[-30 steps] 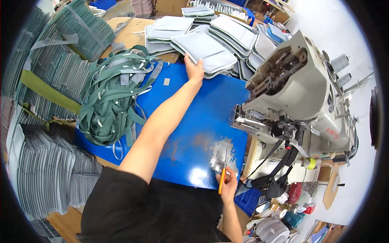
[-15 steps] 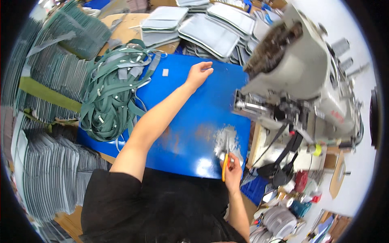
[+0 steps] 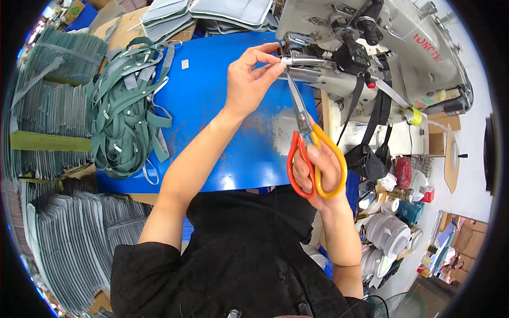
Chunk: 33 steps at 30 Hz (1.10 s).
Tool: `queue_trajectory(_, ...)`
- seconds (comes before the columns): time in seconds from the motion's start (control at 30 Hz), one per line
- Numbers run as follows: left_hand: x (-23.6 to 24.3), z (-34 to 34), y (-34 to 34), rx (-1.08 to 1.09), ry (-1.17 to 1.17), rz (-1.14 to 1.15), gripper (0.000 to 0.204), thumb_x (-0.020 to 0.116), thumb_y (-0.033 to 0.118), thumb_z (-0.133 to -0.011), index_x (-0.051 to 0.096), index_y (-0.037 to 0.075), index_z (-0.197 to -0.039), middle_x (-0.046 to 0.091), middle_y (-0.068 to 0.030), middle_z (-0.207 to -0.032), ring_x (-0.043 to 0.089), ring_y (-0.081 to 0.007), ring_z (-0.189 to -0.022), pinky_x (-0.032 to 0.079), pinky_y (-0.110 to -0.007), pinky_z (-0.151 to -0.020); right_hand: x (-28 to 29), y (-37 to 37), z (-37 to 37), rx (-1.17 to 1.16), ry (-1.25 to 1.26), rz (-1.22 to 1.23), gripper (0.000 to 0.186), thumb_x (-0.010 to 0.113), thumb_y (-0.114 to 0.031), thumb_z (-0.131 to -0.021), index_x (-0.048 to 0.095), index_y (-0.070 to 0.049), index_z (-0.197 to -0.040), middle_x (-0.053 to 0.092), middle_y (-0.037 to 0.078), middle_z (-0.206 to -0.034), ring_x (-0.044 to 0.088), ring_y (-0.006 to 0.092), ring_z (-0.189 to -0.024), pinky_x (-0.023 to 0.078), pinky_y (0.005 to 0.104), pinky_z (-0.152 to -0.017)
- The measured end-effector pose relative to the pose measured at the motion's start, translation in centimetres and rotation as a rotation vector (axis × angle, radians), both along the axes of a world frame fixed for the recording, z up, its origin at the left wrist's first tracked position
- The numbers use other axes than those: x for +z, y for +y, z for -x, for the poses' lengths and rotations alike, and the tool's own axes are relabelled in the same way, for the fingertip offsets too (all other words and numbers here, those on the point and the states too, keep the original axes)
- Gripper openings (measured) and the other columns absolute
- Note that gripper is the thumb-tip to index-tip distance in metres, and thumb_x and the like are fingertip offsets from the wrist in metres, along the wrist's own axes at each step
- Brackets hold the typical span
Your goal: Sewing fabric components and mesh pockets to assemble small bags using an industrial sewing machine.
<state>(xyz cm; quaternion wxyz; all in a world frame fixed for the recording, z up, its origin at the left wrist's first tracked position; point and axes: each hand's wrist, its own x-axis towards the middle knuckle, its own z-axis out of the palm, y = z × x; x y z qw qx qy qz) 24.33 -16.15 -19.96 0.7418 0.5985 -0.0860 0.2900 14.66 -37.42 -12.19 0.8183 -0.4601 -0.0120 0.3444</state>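
My left hand (image 3: 248, 80) is raised at the sewing machine's metal front (image 3: 310, 61), thumb and index finger pinched on a small whitish bit (image 3: 283, 61) too small to make out clearly. My right hand (image 3: 326, 172) grips large scissors (image 3: 298, 103) with red and yellow looped handles. Their blades point up toward my left fingertips, the tips just below them. Both hands are over the right part of the blue work surface (image 3: 207, 77).
Tangled green straps (image 3: 124, 119) lie left on the surface. Tall stacks of folded grey-green pieces (image 3: 79, 233) line the left side. Pale padded pieces (image 3: 228, 10) are piled at the back. Black straps (image 3: 366, 143) hang below the machine; spools and plastic discs (image 3: 384, 233) crowd the lower right.
My left hand has let go of the pale padded piece and moved to the machine's front. My right hand has lifted the scissors toward it. The view has turned, bringing the machine higher.
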Motion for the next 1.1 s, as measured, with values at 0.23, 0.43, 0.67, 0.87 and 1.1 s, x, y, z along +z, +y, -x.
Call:
queue_trajectory(0.23,0.7,0.0,0.1,-0.019,0.095,0.03,0.006,0.077,0.003,-0.088,0.072,0.0,-0.09,0.061,-0.0171,-0.134,0.063,-0.022,-0.12,0.062,-0.035,-0.092,0.7,1.1,-1.5,0.024,0.057,-0.102,0.03,0.055,-0.029,-0.106,0.046,-0.009,-0.126,0.052,0.002,-0.068,0.042,0.0072,-0.043,0.034,0.0194,-0.041)
queue_trajectory(0.43,0.3,-1.0,0.6,-0.195,0.084,0.209,0.014,0.076,0.004,-0.088,0.068,0.003,-0.098,0.062,-0.0143,-0.134,0.063,-0.0139,-0.107,0.057,-0.028,-0.087,0.8,3.1,-0.6,-0.11,0.102,-0.13,0.022,0.053,-0.029,-0.108,0.051,-0.011,-0.119,0.052,0.001,-0.07,0.042,0.0062,-0.047,0.034,0.0189,-0.043)
queue_trajectory(0.67,-0.2,-1.3,0.9,-0.241,0.193,0.336,0.017,0.076,0.006,-0.088,0.065,0.003,-0.101,0.063,-0.0136,-0.132,0.063,-0.0134,-0.098,0.054,-0.03,-0.086,-1.5,7.6,0.4,-0.247,-0.183,0.048,0.063,0.058,-0.016,-0.105,0.03,-0.008,-0.161,0.052,0.0,-0.08,0.048,0.0059,-0.056,0.04,0.0201,-0.047)
queue_trajectory(0.87,-2.5,0.1,0.6,-0.06,0.202,0.052,0.024,0.079,0.01,-0.089,0.066,0.003,-0.108,0.066,-0.0119,-0.129,0.066,-0.018,-0.11,0.055,-0.034,-0.097,-5.4,4.8,2.0,-0.279,-0.281,0.316,0.067,0.064,-0.008,-0.1,0.033,-0.016,-0.158,0.058,0.001,-0.105,0.054,0.0067,-0.062,0.044,0.0194,-0.047)
queue_trajectory(1.1,-3.9,10.4,15.5,0.55,0.325,-0.865,0.01,0.076,0.012,-0.086,0.076,0.009,-0.096,0.076,-0.0097,-0.109,0.071,-0.0231,-0.104,0.057,-0.034,-0.087,-14.8,-4.0,2.2,-0.046,-0.733,1.064,0.054,0.073,-0.003,-0.093,0.049,-0.001,-0.142,0.067,0.004,-0.084,0.06,0.0084,-0.07,0.047,0.0245,-0.063)
